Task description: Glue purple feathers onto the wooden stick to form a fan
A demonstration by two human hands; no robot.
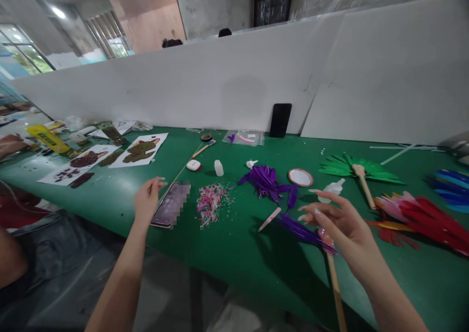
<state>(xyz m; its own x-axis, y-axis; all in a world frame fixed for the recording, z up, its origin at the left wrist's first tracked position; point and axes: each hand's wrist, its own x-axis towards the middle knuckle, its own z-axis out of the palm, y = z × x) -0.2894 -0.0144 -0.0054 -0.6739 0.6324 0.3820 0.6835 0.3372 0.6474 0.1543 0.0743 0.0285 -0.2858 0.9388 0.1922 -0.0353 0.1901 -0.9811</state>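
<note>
My right hand [340,222], fingers spread, is over a wooden stick [334,283] with purple feathers [302,228] at its top. Its thumb is close to the stick's head; I cannot tell whether they touch. My left hand [147,195] has loosely bent fingers with nothing visible in them, beside a phone [171,205] with a lit screen. A thin stick [185,173] lies across the phone's edge. Between my hands are a heap of colourful bits [212,202], a pink tweezer-like strip [269,219] and a pile of purple feathers [266,179].
A green-feathered stick [362,176] and red feathers [428,219] lie at right. Near my right hand are a white bottle [334,187] and a round lid [300,177]. A dark phone [280,120] leans on the white partition [220,88]. Another person's hand [10,145] shows at far left.
</note>
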